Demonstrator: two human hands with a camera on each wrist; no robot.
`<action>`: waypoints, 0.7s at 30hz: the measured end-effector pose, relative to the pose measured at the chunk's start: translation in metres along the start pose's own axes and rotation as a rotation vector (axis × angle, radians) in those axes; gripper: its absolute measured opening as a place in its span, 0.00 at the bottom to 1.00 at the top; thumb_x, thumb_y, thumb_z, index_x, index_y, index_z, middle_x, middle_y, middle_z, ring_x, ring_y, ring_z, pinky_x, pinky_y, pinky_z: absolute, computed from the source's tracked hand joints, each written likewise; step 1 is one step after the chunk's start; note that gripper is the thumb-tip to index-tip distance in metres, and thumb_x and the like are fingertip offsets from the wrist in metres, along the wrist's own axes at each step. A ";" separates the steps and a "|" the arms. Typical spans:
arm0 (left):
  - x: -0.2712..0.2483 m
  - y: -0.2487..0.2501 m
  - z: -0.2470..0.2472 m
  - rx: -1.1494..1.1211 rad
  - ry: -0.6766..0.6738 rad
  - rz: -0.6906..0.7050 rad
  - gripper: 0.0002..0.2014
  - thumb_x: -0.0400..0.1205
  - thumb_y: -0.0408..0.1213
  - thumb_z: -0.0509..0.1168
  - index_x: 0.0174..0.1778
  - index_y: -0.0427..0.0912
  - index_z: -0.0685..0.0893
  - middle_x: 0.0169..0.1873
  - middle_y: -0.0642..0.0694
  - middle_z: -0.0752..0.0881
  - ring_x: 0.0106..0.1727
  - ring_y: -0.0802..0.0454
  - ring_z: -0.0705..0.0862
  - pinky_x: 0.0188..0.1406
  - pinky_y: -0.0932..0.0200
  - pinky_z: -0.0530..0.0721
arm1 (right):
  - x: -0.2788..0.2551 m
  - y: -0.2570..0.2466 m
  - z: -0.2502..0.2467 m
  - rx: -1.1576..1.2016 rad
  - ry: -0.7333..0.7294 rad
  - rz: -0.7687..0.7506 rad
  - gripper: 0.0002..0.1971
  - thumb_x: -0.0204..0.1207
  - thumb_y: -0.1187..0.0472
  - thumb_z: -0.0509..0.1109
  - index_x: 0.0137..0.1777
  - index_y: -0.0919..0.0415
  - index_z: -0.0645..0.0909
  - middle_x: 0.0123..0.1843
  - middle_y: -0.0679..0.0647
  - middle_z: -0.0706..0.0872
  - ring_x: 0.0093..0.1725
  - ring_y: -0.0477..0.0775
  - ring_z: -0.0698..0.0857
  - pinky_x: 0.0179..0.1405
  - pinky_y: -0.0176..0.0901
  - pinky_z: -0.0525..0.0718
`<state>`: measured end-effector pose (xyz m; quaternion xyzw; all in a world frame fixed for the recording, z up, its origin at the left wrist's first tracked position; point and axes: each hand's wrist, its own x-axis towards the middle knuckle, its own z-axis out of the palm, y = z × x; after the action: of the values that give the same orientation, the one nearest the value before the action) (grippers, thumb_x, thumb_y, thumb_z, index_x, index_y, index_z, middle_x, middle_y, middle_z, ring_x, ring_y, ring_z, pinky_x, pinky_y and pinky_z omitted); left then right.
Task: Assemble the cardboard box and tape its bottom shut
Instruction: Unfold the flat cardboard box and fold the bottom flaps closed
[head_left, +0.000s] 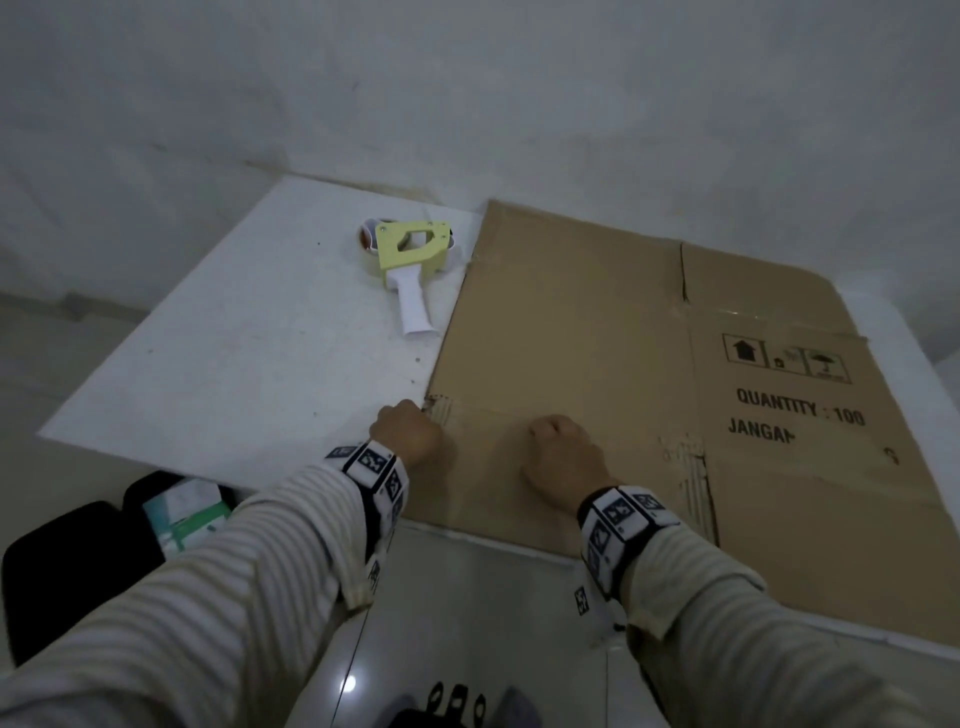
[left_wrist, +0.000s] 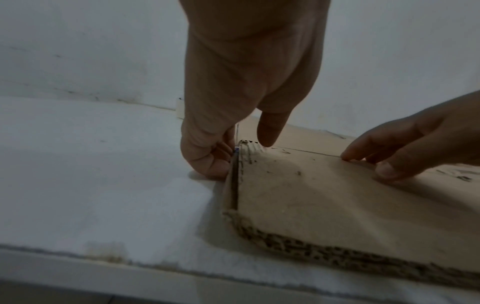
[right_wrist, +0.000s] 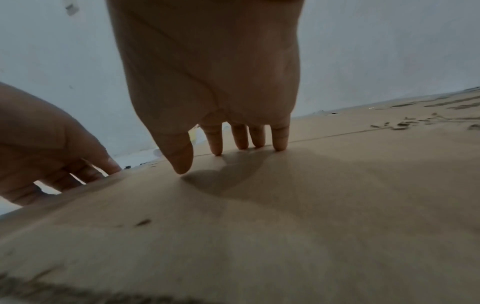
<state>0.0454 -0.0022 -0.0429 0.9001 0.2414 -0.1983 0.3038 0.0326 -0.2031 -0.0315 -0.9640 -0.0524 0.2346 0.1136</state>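
The flattened brown cardboard box (head_left: 571, 322) lies on the white table (head_left: 234, 364), printed "QUANTITY : 100" on its right panel. My left hand (head_left: 408, 431) is at the box's near left corner. In the left wrist view its fingers (left_wrist: 207, 162) curl against the edge where the two layers (left_wrist: 235, 185) meet, thumb (left_wrist: 270, 131) over the top layer. My right hand (head_left: 561, 452) rests on the near flap a little to the right, fingertips (right_wrist: 280, 144) and thumb pressing down on the cardboard (right_wrist: 285, 205). A yellow tape dispenser (head_left: 410, 260) with a white handle lies left of the box.
A pale wall rises just behind the table. The table's near edge (left_wrist: 130, 265) runs just below my wrists, with tiled floor beneath. On dark seats at the lower left sits a green-and-white package (head_left: 184, 512). Bare table surface spreads left of the box.
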 end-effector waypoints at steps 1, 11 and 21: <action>-0.001 0.000 -0.002 -0.018 -0.009 -0.007 0.06 0.78 0.37 0.61 0.40 0.38 0.80 0.44 0.40 0.84 0.50 0.40 0.85 0.54 0.50 0.82 | -0.001 -0.002 0.002 -0.001 -0.015 -0.003 0.29 0.80 0.54 0.60 0.80 0.57 0.61 0.83 0.56 0.59 0.81 0.61 0.60 0.79 0.56 0.64; -0.028 0.015 -0.047 -0.528 -0.264 0.057 0.17 0.83 0.25 0.56 0.65 0.45 0.76 0.45 0.41 0.80 0.39 0.48 0.78 0.34 0.60 0.77 | -0.055 -0.022 -0.038 -0.009 -0.194 -0.299 0.40 0.75 0.35 0.63 0.82 0.53 0.59 0.83 0.52 0.59 0.81 0.57 0.62 0.79 0.54 0.64; -0.058 0.041 -0.096 -0.569 -0.322 0.335 0.11 0.81 0.27 0.58 0.51 0.41 0.84 0.42 0.43 0.86 0.45 0.49 0.83 0.44 0.58 0.78 | -0.102 -0.003 -0.106 -0.170 0.417 -0.231 0.18 0.76 0.65 0.64 0.64 0.50 0.80 0.57 0.55 0.88 0.53 0.59 0.86 0.49 0.49 0.85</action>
<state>0.0414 0.0122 0.0758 0.7638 0.0851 -0.2096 0.6045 -0.0091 -0.2369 0.1055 -0.9853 -0.1573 0.0111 0.0663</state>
